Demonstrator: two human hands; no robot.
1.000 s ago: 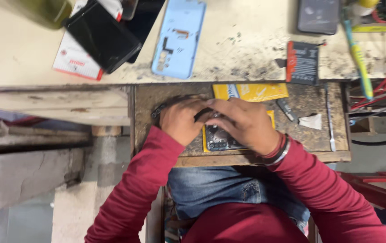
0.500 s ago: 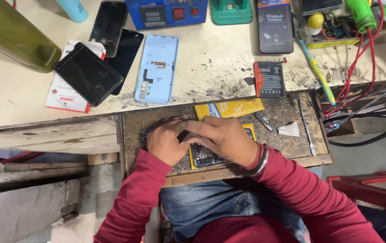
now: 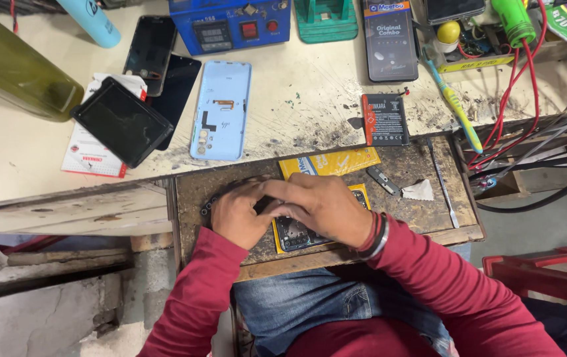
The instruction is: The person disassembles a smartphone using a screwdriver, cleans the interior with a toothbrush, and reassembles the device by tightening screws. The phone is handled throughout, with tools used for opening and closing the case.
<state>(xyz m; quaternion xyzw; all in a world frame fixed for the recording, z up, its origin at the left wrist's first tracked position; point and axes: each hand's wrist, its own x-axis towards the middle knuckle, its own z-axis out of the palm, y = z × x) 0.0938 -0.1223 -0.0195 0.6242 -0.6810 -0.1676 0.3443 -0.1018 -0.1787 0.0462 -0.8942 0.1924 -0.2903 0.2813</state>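
Both hands rest together on a dark phone body [image 3: 297,233] that lies on a yellow packet [image 3: 331,162] on a pulled-out wooden shelf [image 3: 429,165]. My left hand [image 3: 240,213] grips the phone's left end, where its camera cluster [image 3: 207,210] shows. My right hand [image 3: 320,206] covers the phone's middle with the fingers pressed down over it; a band sits on that wrist. What lies under the fingers is hidden.
On the shelf lie a small black part [image 3: 383,180], a white scrap [image 3: 420,192] and a thin metal tool [image 3: 443,185]. On the bench behind: a light blue phone back cover [image 3: 220,110], black screens [image 3: 121,122], a phone battery [image 3: 385,120], a toothbrush [image 3: 454,106], a blue power unit [image 3: 230,25], a green bottle [image 3: 12,66], red wires [image 3: 515,99].
The view has tilted up toward the bench, so more of its far side shows. Both hands stay clasped on the phone, with only slight shifts of the fingers.
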